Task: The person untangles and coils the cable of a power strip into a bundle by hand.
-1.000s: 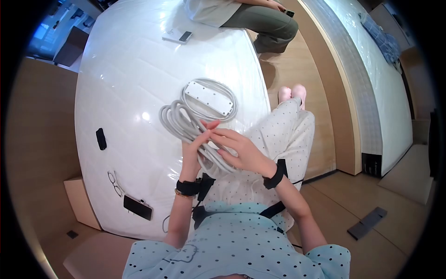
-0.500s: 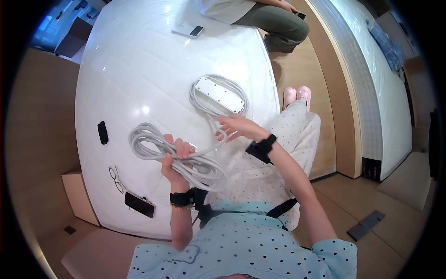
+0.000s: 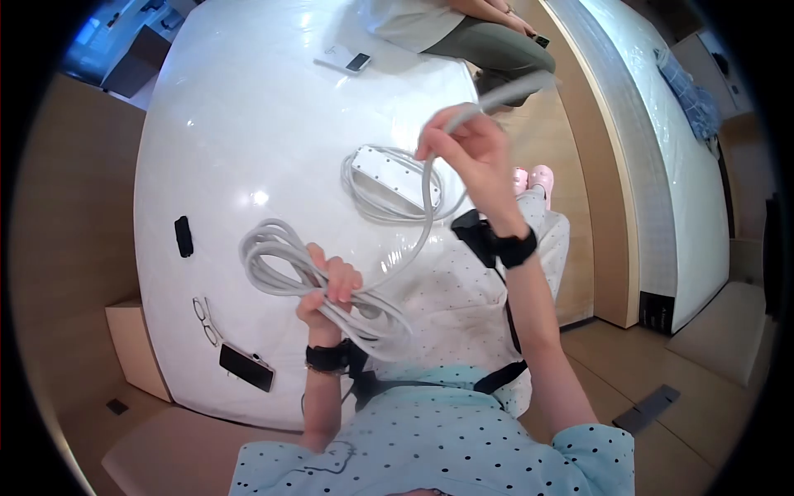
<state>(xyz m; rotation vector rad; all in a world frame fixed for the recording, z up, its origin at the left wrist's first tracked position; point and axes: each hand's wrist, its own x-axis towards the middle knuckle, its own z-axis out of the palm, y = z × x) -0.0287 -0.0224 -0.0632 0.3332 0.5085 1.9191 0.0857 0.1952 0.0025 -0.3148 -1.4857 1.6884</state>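
Note:
A thick grey cable [image 3: 277,285] is looped into a bundle, and my left hand [image 3: 331,285] is wrapped round the middle of it. One strand runs from the bundle up to my right hand [image 3: 475,153], whose thumb and fingers pinch it in the air. Past the right hand the cable continues up and to the right, blurred by motion. Below and left of that hand, a white power strip [image 3: 389,174] lies on the plastic-covered mattress [image 3: 248,132], surrounded by more coils of grey cable.
On the mattress lie a black pouch-like item [image 3: 184,236], glasses [image 3: 207,321], a dark phone [image 3: 246,367] and a white box with a phone-like picture [image 3: 343,59]. Another person in dark trousers [image 3: 488,45] sits at the far edge. A second wrapped mattress [image 3: 662,182] stands right.
My right hand has risen up and away from beside the power strip, drawing a strand of cable along. The left hand keeps its hold on the bundle, shifted slightly.

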